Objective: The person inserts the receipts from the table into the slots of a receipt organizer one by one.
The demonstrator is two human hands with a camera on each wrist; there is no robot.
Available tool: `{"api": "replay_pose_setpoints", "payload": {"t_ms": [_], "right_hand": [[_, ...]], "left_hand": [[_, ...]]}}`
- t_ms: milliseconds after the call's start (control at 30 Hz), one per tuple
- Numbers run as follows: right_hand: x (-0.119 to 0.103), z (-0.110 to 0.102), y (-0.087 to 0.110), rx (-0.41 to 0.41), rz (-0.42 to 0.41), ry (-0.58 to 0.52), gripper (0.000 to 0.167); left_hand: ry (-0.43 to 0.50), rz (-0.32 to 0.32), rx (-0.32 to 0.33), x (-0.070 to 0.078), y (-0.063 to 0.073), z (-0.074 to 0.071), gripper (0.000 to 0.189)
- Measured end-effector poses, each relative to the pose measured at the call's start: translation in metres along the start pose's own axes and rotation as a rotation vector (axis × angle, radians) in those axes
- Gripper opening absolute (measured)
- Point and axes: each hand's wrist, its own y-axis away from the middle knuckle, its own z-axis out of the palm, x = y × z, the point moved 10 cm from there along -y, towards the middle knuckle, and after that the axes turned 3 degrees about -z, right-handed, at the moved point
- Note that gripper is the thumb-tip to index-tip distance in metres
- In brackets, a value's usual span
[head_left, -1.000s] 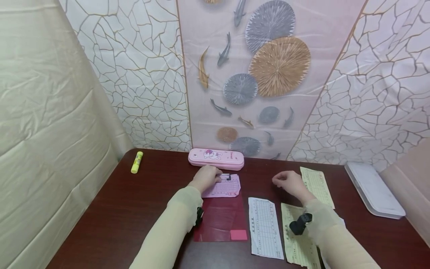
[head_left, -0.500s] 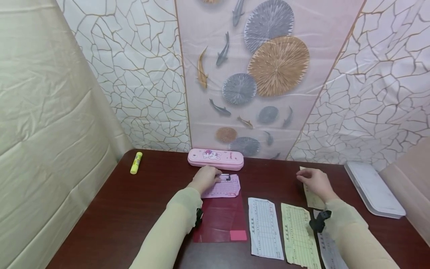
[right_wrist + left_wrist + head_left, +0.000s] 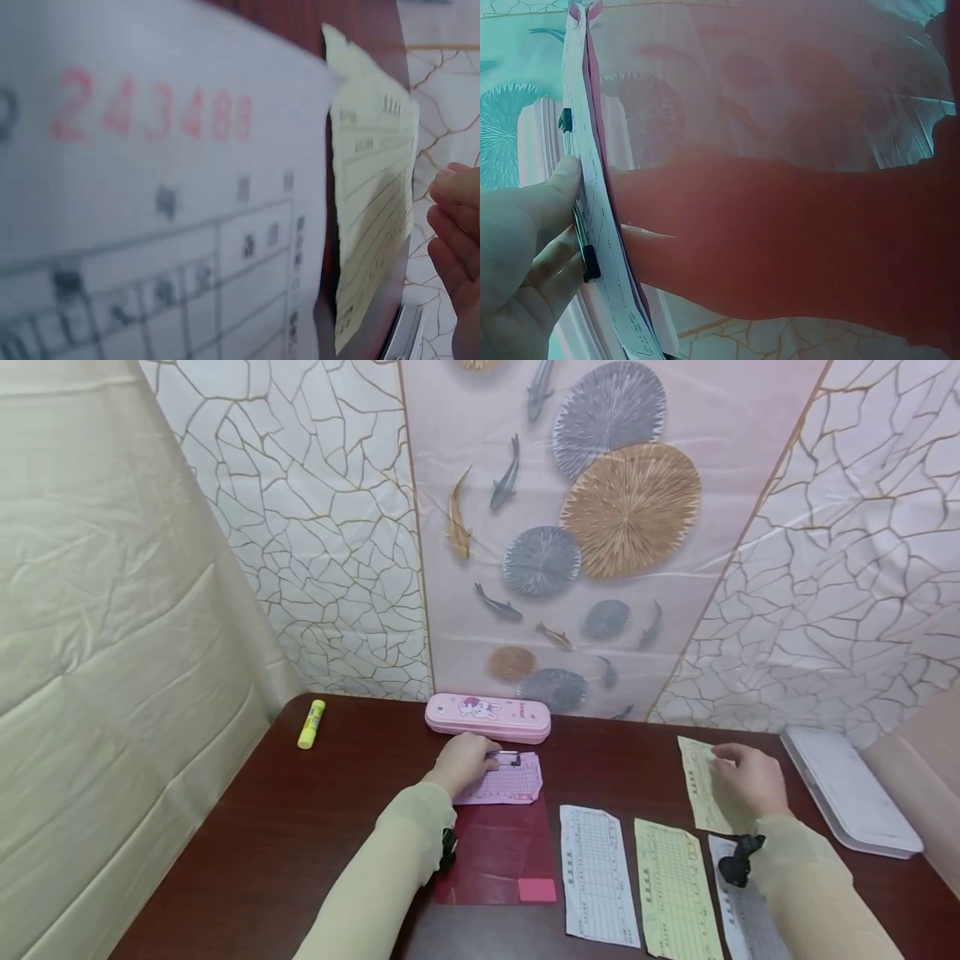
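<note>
My left hand (image 3: 459, 763) pinches the black-tipped wire clip (image 3: 568, 124) at the top of a red see-through folder (image 3: 487, 852). Pink printed slips (image 3: 501, 789) lie under that clip; in the left wrist view their stack (image 3: 604, 217) is seen edge-on. At the right, my right hand (image 3: 756, 781) is over a yellow slip (image 3: 701, 785), its fingers loosely bent and holding nothing. The right wrist view shows these fingertips (image 3: 444, 180) apart from the yellow slip (image 3: 371, 187). Nearer lie a white slip (image 3: 600, 877), another yellow slip (image 3: 678, 889) and a white slip partly beneath my right forearm.
Behind the folder is a pink pencil case (image 3: 487, 717). A yellow glue stick (image 3: 311, 724) lies at the far left, and a white flat case (image 3: 851, 793) at the right edge. Patterned cloth (image 3: 345, 527) hangs behind the dark table (image 3: 337, 827).
My right hand has moved to the right, from left of the back yellow slip to above its right side, uncovering the front yellow slip. The left hand stays at the clip.
</note>
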Motion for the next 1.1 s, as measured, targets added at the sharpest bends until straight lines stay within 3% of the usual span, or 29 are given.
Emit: {"api": "replay_pose_setpoints", "payload": {"t_ms": [133,467,600,767,867,1100], "right_hand": [[0.004,0.002,-0.004,-0.055,0.006,0.044,0.03],[-0.008,0.011,-0.023,-0.245,-0.181,0.191,0.037],[-0.011,0.018,-0.026,-0.291,-0.202,0.198,0.035],[-0.011,0.022,-0.025,-0.3,-0.211,0.209,0.036],[-0.009,0.023,-0.027,-0.304,-0.196,0.217,0.045],[0.001,0.021,-0.027,-0.374,-0.068,0.209,0.069]], "left_hand": [[0.002,-0.002,-0.006,0.0,-0.001,0.002,0.028],[-0.023,0.017,-0.011,0.001,-0.003,0.003,0.029],[-0.048,0.02,-0.009,0.0,-0.003,0.001,0.03],[-0.063,0.025,-0.015,0.002,-0.003,0.0,0.03],[-0.065,0.024,-0.016,0.002,-0.003,-0.001,0.03],[-0.048,0.005,-0.029,0.001,-0.002,-0.001,0.031]]}}
